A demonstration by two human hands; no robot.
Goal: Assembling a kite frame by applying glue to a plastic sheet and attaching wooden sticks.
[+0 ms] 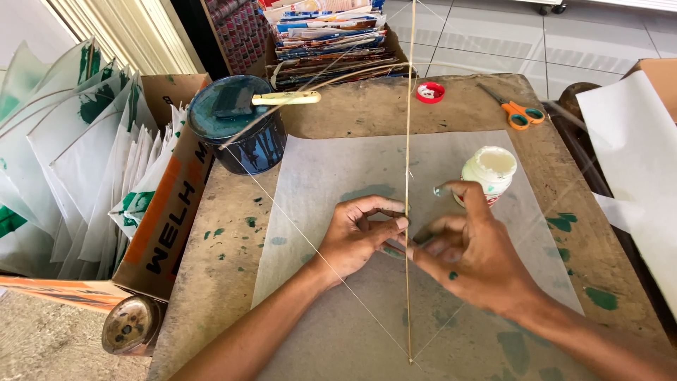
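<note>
A translucent white paper sheet (331,176) lies flat on the wooden table (211,282). On it stands a thin bamboo stick frame (407,127), one straight spine and one bowed stick, joined by thin string. My left hand (356,236) pinches the spine at its middle with thumb and fingers. My right hand (469,247) sits just to the right, fingers curled at the same spot, index finger raised with a dab of glue on its tip. A small white glue pot (490,169) stands open behind my right hand.
A dark blue paint can (243,134) with a sponge brush on top stands at the back left. Orange-handled scissors (518,113) and a red lid (430,92) lie at the back. A cardboard box (166,226) of white and green paper kites is at left, stacked paper behind.
</note>
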